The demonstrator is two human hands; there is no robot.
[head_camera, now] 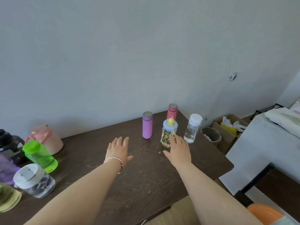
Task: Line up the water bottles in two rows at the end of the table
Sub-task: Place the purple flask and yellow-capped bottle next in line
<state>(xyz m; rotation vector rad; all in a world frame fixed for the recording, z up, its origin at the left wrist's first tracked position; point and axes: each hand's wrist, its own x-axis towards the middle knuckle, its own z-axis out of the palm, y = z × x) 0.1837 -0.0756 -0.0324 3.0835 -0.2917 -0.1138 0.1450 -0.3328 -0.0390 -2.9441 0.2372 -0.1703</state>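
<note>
No legible text or numbers.

Both hands stretch out flat over the dark table (146, 184), fingers straight. The left hand (119, 151) hovers bare; the right hand (179, 149) has fingertips at the flowered bottle (168, 135). A purple flask (147, 125), pink flask (172, 112) and clear bottle (192, 129) stand near. A green bottle (39, 156) sits far left.

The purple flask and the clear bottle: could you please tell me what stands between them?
The floral bottle stands there, as the head view shows.
</note>
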